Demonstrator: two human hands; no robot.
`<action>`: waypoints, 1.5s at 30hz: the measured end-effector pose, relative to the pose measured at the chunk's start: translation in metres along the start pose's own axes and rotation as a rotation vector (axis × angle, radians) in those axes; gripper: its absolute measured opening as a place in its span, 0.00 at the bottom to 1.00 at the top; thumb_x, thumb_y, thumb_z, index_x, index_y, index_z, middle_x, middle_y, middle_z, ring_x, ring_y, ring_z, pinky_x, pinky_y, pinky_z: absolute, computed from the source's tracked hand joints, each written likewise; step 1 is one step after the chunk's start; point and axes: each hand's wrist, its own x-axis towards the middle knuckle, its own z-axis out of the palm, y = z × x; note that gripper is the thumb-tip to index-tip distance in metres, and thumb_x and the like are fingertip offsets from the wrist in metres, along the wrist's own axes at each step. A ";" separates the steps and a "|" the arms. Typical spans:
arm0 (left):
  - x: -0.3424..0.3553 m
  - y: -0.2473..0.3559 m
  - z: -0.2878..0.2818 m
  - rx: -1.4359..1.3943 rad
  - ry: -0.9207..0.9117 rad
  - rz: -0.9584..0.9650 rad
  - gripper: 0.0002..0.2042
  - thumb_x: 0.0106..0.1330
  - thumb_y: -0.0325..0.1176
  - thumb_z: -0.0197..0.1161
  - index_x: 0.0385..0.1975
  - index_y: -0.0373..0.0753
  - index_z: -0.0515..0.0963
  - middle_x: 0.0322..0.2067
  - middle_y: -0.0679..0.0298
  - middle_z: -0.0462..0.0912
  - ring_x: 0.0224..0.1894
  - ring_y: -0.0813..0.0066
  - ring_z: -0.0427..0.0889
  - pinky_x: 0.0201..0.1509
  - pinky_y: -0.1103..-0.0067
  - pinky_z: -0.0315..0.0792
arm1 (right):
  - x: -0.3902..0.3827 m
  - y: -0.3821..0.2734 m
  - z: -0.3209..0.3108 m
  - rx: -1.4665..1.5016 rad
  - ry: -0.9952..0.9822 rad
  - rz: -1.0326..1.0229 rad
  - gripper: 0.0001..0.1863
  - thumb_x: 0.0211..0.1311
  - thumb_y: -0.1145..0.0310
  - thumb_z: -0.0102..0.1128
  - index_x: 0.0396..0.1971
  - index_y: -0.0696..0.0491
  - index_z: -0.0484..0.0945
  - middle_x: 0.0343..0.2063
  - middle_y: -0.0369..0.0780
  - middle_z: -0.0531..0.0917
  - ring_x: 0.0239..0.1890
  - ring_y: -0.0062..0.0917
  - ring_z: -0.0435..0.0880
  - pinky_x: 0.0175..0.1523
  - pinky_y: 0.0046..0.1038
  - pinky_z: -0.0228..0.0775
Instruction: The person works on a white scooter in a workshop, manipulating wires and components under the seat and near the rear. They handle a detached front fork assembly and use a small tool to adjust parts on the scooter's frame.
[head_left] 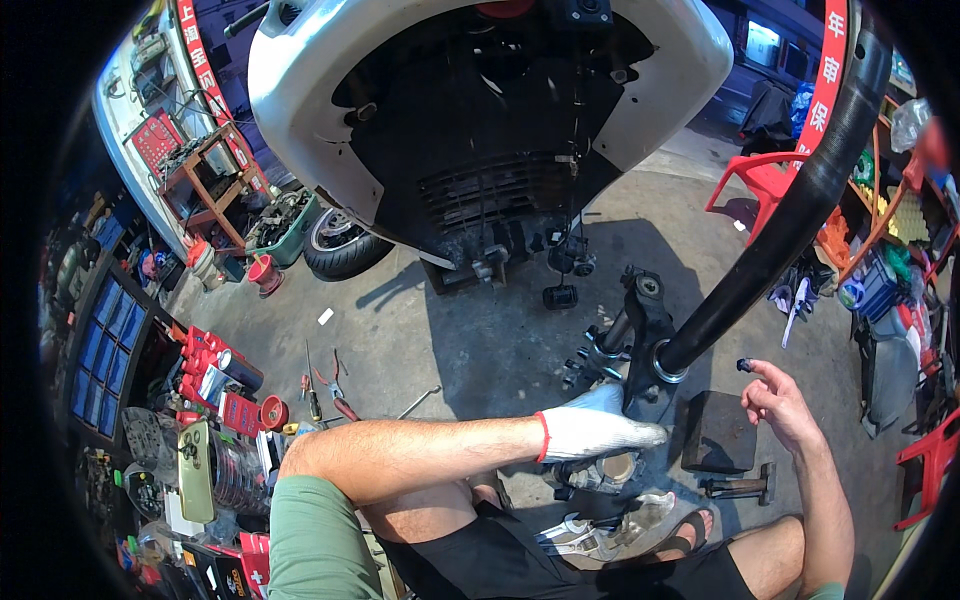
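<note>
My left hand [600,430], in a white glove with red cuff, grips the lower part of a black front-fork assembly [648,340], fingers partly hidden. A long dark tube [760,250] rises rightward from its clamp. Beneath the glove is a metal part with a round top [615,468]. My bare right hand [775,405] is right of the assembly, index finger extended with a dark smudge or small bit at its tip, other fingers loosely curled. A black block [720,430] and a hammer [740,485] lie nearby.
A white vehicle body [290,80] stands ahead, a loose wheel [335,260] beside it. Pliers [340,400] and tools lie left on the concrete [380,340]. Crowded supplies [220,390] line the left; a red chair [750,190] and cluttered shelves [880,210] stand right. Wrenches [575,535] lie near my feet.
</note>
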 end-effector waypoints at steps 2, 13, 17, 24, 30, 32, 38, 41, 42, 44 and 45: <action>0.003 -0.006 0.001 -0.025 -0.005 0.054 0.25 0.66 0.50 0.72 0.41 0.29 0.78 0.30 0.67 0.80 0.32 0.85 0.74 0.30 0.82 0.72 | 0.000 0.000 0.001 0.012 -0.001 -0.004 0.23 0.69 0.64 0.64 0.61 0.53 0.70 0.28 0.36 0.82 0.23 0.16 0.77 0.29 0.19 0.70; 0.003 -0.007 -0.002 -0.048 -0.086 -0.048 0.32 0.66 0.51 0.71 0.52 0.23 0.74 0.40 0.56 0.84 0.41 0.79 0.80 0.38 0.80 0.77 | 0.000 0.001 0.000 0.008 0.010 0.002 0.23 0.69 0.64 0.65 0.60 0.52 0.71 0.28 0.36 0.82 0.23 0.18 0.77 0.29 0.20 0.69; 0.007 -0.017 -0.002 -0.162 -0.136 -0.009 0.37 0.65 0.53 0.71 0.56 0.21 0.70 0.42 0.53 0.83 0.43 0.77 0.80 0.39 0.79 0.78 | 0.001 0.000 0.001 0.009 0.005 0.001 0.23 0.69 0.64 0.64 0.60 0.52 0.70 0.28 0.36 0.82 0.23 0.18 0.77 0.29 0.19 0.69; 0.003 -0.005 0.000 -0.096 -0.083 -0.007 0.34 0.63 0.54 0.72 0.48 0.23 0.73 0.35 0.60 0.81 0.37 0.80 0.78 0.34 0.80 0.76 | 0.001 0.001 -0.001 0.002 0.002 -0.002 0.23 0.69 0.64 0.64 0.60 0.52 0.70 0.28 0.36 0.81 0.23 0.17 0.77 0.29 0.19 0.69; -0.003 0.001 -0.002 -0.015 -0.046 0.005 0.34 0.63 0.55 0.72 0.47 0.23 0.74 0.32 0.62 0.80 0.33 0.82 0.75 0.30 0.81 0.74 | 0.002 0.000 0.004 0.011 0.007 0.014 0.27 0.70 0.69 0.61 0.66 0.56 0.66 0.28 0.36 0.82 0.22 0.16 0.77 0.29 0.19 0.71; -0.007 0.005 -0.001 0.004 -0.018 0.015 0.36 0.62 0.56 0.72 0.47 0.21 0.73 0.33 0.60 0.80 0.34 0.81 0.76 0.31 0.80 0.74 | 0.001 -0.001 0.005 0.011 0.008 0.015 0.27 0.70 0.69 0.61 0.66 0.56 0.66 0.28 0.36 0.82 0.22 0.16 0.77 0.29 0.19 0.71; -0.002 0.015 0.001 0.109 0.037 -0.118 0.40 0.60 0.57 0.74 0.50 0.19 0.72 0.40 0.52 0.81 0.38 0.76 0.78 0.34 0.77 0.76 | -0.003 -0.008 0.007 -0.032 0.050 0.038 0.29 0.69 0.71 0.58 0.68 0.58 0.64 0.29 0.37 0.81 0.23 0.16 0.77 0.29 0.19 0.70; 0.010 -0.017 -0.004 0.064 0.038 -0.185 0.29 0.62 0.51 0.74 0.47 0.27 0.78 0.39 0.60 0.83 0.37 0.81 0.78 0.34 0.80 0.75 | 0.002 -0.001 0.005 -0.033 -0.008 0.001 0.30 0.68 0.71 0.57 0.69 0.59 0.63 0.30 0.37 0.82 0.25 0.15 0.77 0.30 0.18 0.68; 0.008 -0.010 0.004 -0.042 0.051 0.042 0.23 0.64 0.48 0.73 0.44 0.31 0.80 0.35 0.65 0.83 0.33 0.83 0.78 0.31 0.80 0.74 | 0.002 -0.002 0.002 -0.046 -0.010 0.002 0.30 0.68 0.70 0.57 0.69 0.59 0.63 0.30 0.37 0.82 0.25 0.15 0.77 0.30 0.18 0.68; 0.004 0.010 0.006 0.047 0.036 -0.106 0.19 0.66 0.46 0.71 0.41 0.35 0.80 0.34 0.67 0.83 0.33 0.83 0.78 0.34 0.80 0.74 | -0.002 -0.006 -0.003 -0.066 0.000 0.010 0.30 0.69 0.69 0.58 0.68 0.58 0.63 0.31 0.36 0.82 0.25 0.15 0.77 0.30 0.18 0.68; 0.000 0.013 0.006 0.010 0.039 -0.144 0.17 0.67 0.45 0.71 0.41 0.36 0.80 0.34 0.67 0.83 0.35 0.83 0.78 0.35 0.80 0.74 | 0.000 -0.006 -0.001 -0.063 -0.008 0.013 0.30 0.69 0.69 0.58 0.68 0.58 0.64 0.31 0.36 0.82 0.25 0.15 0.77 0.31 0.18 0.68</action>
